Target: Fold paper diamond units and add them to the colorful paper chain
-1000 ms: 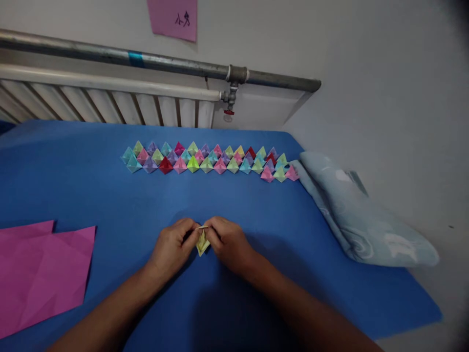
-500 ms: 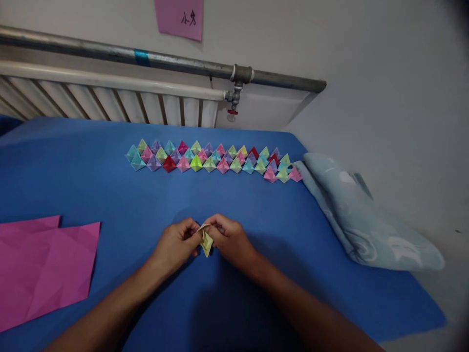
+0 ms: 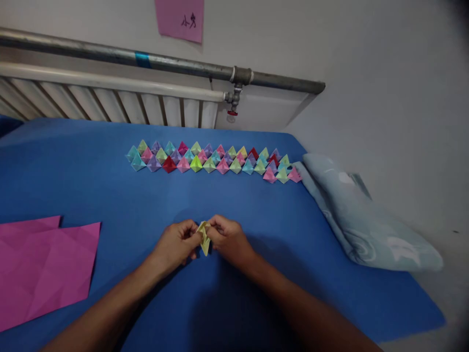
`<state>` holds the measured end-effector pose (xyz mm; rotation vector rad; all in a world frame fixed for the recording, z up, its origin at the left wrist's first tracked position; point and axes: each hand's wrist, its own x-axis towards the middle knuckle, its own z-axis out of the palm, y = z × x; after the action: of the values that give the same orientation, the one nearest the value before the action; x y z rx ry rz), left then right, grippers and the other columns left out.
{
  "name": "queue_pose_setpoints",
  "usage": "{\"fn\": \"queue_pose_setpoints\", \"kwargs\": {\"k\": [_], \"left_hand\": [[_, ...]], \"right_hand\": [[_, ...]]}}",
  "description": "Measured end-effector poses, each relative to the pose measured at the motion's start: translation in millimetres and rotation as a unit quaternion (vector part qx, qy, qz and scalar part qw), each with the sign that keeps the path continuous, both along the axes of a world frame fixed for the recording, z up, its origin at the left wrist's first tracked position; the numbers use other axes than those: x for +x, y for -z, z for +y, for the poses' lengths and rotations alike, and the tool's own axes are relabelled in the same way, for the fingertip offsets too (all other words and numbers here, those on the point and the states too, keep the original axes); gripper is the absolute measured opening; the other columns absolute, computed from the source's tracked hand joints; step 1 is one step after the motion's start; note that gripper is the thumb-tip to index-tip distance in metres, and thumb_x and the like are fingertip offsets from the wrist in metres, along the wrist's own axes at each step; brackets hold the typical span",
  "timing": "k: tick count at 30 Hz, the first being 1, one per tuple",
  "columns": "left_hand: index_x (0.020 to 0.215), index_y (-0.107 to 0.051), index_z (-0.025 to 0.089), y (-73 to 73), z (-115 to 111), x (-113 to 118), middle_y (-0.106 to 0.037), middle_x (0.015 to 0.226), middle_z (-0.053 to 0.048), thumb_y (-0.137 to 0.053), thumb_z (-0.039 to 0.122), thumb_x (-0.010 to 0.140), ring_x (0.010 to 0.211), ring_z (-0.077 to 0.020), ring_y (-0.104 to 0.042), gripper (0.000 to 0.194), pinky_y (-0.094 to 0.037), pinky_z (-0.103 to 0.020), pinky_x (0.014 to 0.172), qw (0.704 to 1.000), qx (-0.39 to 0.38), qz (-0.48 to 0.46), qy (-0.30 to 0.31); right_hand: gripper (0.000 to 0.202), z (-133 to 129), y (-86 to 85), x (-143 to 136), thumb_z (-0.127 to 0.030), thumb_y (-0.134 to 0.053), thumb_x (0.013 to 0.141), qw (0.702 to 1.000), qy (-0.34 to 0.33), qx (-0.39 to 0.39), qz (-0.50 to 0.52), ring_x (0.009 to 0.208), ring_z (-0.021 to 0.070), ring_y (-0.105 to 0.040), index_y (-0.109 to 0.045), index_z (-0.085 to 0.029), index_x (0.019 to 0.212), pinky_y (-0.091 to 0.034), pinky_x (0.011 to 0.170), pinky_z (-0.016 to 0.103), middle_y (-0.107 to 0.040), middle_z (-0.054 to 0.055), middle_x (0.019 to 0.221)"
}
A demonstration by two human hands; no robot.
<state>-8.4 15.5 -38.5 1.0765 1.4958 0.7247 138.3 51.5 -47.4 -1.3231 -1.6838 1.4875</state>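
Observation:
A small folded piece of pale yellow paper [image 3: 205,244] is held between my two hands, above the blue surface. My left hand [image 3: 180,242] pinches its left side between thumb and fingers. On the other side, my right hand [image 3: 227,235] is closed on its upper right part, with the thumb against the paper. The lower tip of the paper points down and stays visible; fingers cover parts of its sides. Beyond my hands, folded paper pieces in several colours, such as a red one [image 3: 169,165] and a bright green one [image 3: 196,164], lie in staggered rows.
Large magenta paper sheets [image 3: 64,264] lie at the left on the blue surface [image 3: 146,200]. A folded pale green cloth [image 3: 366,220] rests at the right. Along the back wall run a white radiator [image 3: 120,105] and a metal pipe [image 3: 186,66]; a pink note [image 3: 179,19] hangs above.
The yellow paper has turned slightly and its upper part looks narrower and more upright. My right fingers have shifted a little on it; both hands stay in nearly the same place.

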Motion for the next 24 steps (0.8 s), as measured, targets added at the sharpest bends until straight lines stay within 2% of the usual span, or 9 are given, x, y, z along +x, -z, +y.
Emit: {"fn": "queue_pose_setpoints", "kwargs": {"k": [3,8,15,20,22,24], "left_hand": [[0.065,-0.048,0.02,-3.2,1.1,-0.8,-0.052,0.042,0.006,-0.058,0.049,0.071,0.032,-0.0065,-0.041,0.031,-0.031,-0.017,0.032,1.0,-0.02,-0.016,-0.003],[0.065,-0.051,0.019,-7.3,2.7,-2.3,-0.052,0.04,0.005,-0.055,0.038,0.077,0.03,-0.0071,-0.042,0.023,-0.031,-0.017,0.031,0.994,-0.099,-0.03,0.024],[0.063,-0.051,0.018,-4.8,1.6,-3.6,-0.054,0.04,0.004,-0.054,0.028,0.078,0.028,-0.0064,-0.042,0.018,-0.031,-0.015,0.031,0.992,-0.109,-0.055,0.009],[0.061,-0.048,0.019,-9.7,3.7,-3.9,-0.052,0.037,0.004,-0.053,0.029,0.081,0.027,-0.0074,-0.042,0.023,-0.031,-0.016,0.029,0.991,-0.127,-0.047,-0.004],[0.061,-0.048,0.019,-11.4,4.3,-4.2,-0.05,0.036,0.004,-0.051,0.028,0.082,0.027,-0.0077,-0.041,0.024,-0.03,-0.016,0.029,0.99,-0.133,-0.037,-0.004],[0.061,-0.047,0.019,-12.8,4.5,-4.8,-0.049,0.036,0.005,-0.049,0.029,0.083,0.027,-0.0075,-0.041,0.025,-0.03,-0.016,0.028,0.99,-0.136,-0.027,0.001]], "right_hand": [[0.013,0.5,1.6,-0.7,-0.019,-0.051,0.081,1.0,-0.002,-0.005,-0.001,0.047,0.007,-0.045,-0.055,-0.02,0.069,-0.034,0.046,0.017,-0.051,-0.007,0.053],[0.012,3.5,2.6,0.7,-0.018,-0.051,0.082,1.0,0.002,-0.015,-0.005,0.047,0.0072,-0.048,-0.054,-0.02,0.07,-0.036,0.046,0.017,-0.052,-0.006,0.054],[0.01,5.0,0.9,1.0,-0.022,-0.053,0.083,1.0,-0.002,-0.022,-0.012,0.046,0.0066,-0.045,-0.055,-0.02,0.074,-0.036,0.046,0.017,-0.051,-0.007,0.056],[0.009,2.2,-9.6,13.9,-0.027,-0.055,0.083,0.997,0.016,0.076,-0.02,0.051,0.0075,-0.043,-0.052,-0.021,0.077,-0.035,0.05,0.018,-0.046,-0.007,0.058],[0.005,0.8,-13.1,19.9,-0.023,-0.052,0.084,0.992,-0.006,0.123,-0.029,0.054,0.0079,-0.043,-0.055,-0.02,0.08,-0.035,0.053,0.019,-0.047,-0.006,0.061],[0.01,-0.4,-14.3,23.2,-0.016,-0.051,0.082,0.984,-0.06,0.161,-0.039,0.059,0.0086,-0.047,-0.059,-0.02,0.085,-0.037,0.058,0.02,-0.052,-0.004,0.068]]}}
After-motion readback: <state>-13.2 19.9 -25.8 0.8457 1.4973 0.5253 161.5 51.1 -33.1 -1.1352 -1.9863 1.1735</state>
